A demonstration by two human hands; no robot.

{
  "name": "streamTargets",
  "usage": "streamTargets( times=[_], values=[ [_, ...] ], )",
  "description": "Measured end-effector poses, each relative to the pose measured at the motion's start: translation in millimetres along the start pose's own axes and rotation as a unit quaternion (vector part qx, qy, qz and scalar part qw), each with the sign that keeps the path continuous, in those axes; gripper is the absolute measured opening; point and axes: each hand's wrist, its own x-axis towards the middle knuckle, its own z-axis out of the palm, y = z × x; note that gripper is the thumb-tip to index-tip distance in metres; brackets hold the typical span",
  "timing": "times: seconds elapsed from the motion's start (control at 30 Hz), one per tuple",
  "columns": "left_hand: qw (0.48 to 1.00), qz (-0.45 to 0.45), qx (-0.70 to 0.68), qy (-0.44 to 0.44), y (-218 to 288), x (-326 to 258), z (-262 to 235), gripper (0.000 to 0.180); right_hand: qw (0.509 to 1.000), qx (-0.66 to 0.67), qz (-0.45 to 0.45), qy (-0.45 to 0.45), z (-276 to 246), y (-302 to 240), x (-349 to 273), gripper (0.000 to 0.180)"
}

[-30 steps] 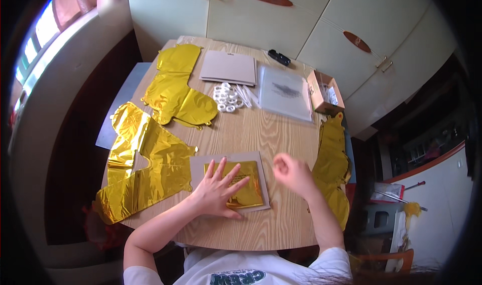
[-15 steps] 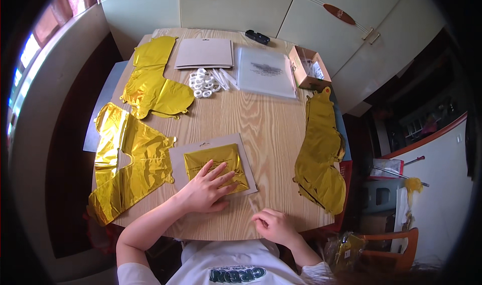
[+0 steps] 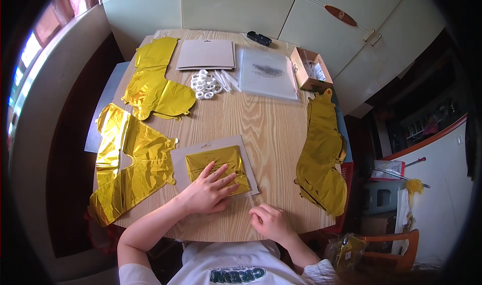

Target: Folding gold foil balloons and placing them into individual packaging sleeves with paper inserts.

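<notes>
Near the front of the table lies a flat package: a grey-brown card with a hang hole, and a folded gold foil balloon on it, apparently inside a clear bag. My left hand rests flat on the gold foil with its fingers spread. My right hand is closed at the table's near side, its thumb and fingertips pinched together. A thin, pale, see-through strip runs from the package's near right corner to these fingertips. It looks like part of the bag, and its end is hidden in the fingers.
Flat gold foil balloons lie at the left, far left and right. Toward the back are a stack of cards, white ribbon rolls, white straws, clear bags, a cardboard box and a black object.
My right hand has shifted slightly up and left, closer to the package corner. My left hand stays flat on the foil. The whole view has shifted slightly.
</notes>
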Motion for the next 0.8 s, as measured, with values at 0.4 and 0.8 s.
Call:
streamTargets(
  times=[0.4,0.8],
  values=[
    [1.0,0.01,0.006,0.001,-1,0,1,0.052,0.996,-0.071,-0.023,0.052,4,5,-2,0.014],
    [0.999,0.005,0.019,-0.036,1,1,-4,0.054,0.989,-0.076,-0.127,-0.012,-9,27,14,0.033]
  ],
)
